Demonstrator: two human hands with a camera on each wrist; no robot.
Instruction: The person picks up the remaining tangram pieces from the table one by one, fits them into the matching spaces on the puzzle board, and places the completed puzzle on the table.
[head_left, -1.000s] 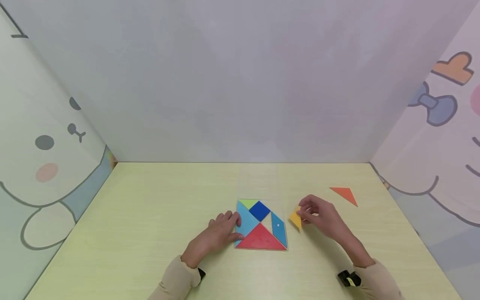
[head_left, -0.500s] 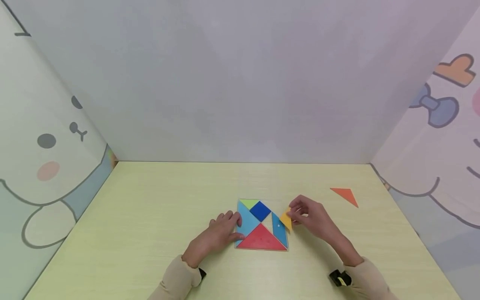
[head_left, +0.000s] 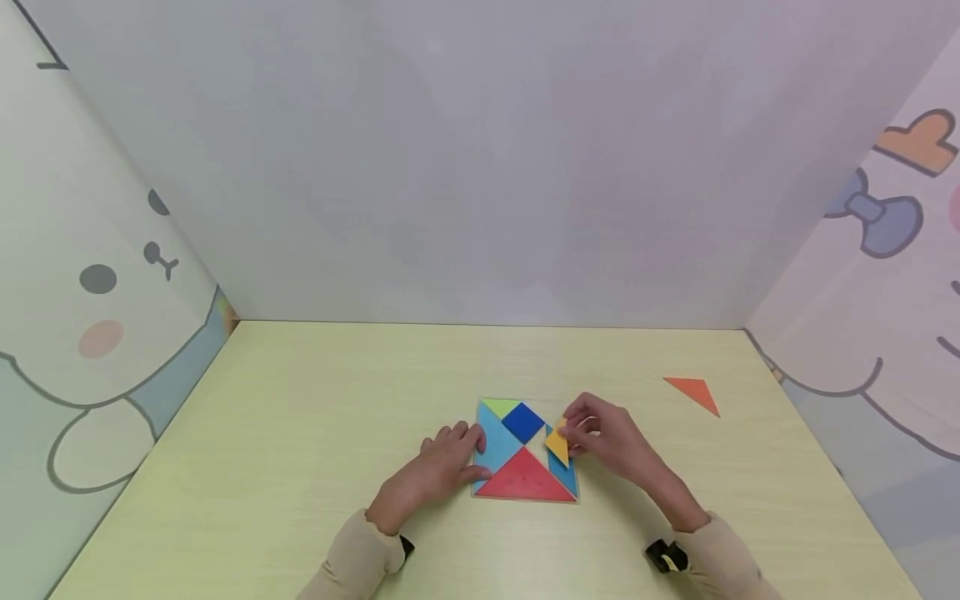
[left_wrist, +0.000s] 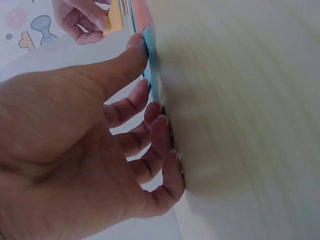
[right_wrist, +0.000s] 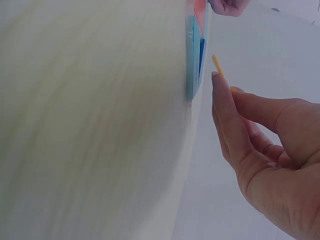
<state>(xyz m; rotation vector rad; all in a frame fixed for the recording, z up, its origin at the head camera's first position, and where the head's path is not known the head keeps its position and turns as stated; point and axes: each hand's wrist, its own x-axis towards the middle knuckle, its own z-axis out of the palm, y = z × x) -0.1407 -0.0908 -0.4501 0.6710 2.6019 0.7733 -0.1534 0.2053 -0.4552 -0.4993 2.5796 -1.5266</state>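
Observation:
A square tangram board lies on the table, holding a light blue triangle, a red triangle, a small green triangle, a dark blue square and a blue parallelogram. My right hand pinches a yellow triangle between thumb and fingers, tilted above the board's right side and partly covering the parallelogram. In the right wrist view the yellow triangle appears edge-on, apart from the board. My left hand rests against the board's left edge, thumb and fingertips touching it.
An orange triangle lies on the table to the right of and beyond the board. A plain grey wall rises at the table's back edge, and cartoon-printed panels stand on both sides.
My right hand has carried the yellow triangle leftward, from beside the board to over its right side. My left hand stays at the board's left edge.

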